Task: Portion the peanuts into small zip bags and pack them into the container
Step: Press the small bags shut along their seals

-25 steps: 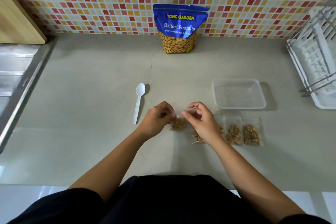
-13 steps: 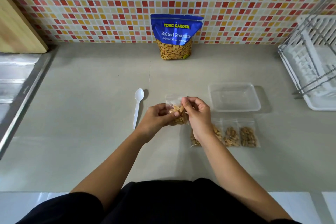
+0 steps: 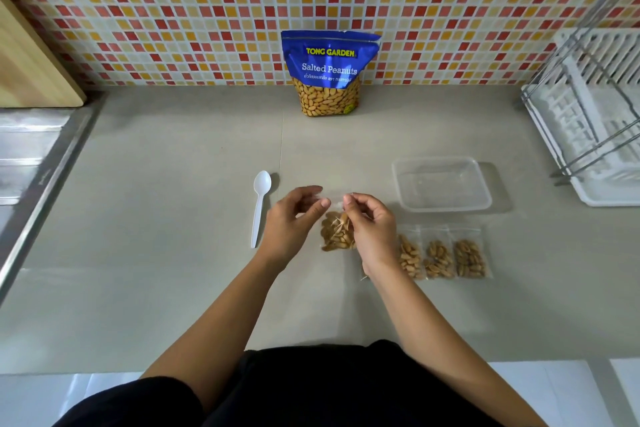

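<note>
a small clear zip bag (image 3: 337, 230) of peanuts hangs above the counter (image 3: 173, 218), its top pinched between the left hand (image 3: 294, 218) and right hand (image 3: 372, 229).

Both hands (image 3: 332, 218) pinch peanut-filled zip bag (image 3: 337, 232) top.
</note>
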Action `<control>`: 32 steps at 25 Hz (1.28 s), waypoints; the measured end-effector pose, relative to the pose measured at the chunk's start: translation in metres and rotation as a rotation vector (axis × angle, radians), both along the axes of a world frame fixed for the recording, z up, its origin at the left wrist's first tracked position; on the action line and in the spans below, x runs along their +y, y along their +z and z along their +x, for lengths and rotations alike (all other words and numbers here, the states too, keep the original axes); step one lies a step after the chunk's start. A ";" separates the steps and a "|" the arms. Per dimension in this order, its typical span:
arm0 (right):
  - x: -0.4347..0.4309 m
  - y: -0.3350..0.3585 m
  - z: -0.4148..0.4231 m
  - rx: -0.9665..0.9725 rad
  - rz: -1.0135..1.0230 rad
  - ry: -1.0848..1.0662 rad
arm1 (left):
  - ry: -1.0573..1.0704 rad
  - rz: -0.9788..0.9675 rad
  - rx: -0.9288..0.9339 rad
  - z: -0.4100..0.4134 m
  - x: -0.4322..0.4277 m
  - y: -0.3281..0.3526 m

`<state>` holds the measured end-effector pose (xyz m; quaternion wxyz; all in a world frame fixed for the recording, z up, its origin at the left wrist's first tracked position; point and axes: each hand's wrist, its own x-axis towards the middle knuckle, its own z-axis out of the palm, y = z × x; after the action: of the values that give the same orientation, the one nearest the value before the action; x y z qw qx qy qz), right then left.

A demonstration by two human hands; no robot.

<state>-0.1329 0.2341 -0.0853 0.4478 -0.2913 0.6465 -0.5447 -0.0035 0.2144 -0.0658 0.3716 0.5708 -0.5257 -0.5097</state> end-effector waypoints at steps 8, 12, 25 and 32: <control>0.009 0.002 0.006 -0.069 -0.031 -0.005 | -0.119 -0.030 -0.159 0.003 -0.008 0.001; 0.010 -0.006 0.007 0.021 0.003 0.025 | -0.168 -0.132 -0.275 -0.001 -0.006 0.004; 0.003 -0.009 0.010 0.061 0.065 -0.037 | -0.182 -0.250 -0.584 -0.020 -0.002 0.004; 0.003 -0.007 -0.009 0.135 0.038 -0.048 | -0.237 -0.353 -0.782 -0.022 -0.001 0.004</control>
<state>-0.1414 0.2371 -0.0921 0.3954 -0.3032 0.6921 -0.5222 -0.0258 0.2138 -0.0620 0.1754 0.5843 -0.7675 -0.1968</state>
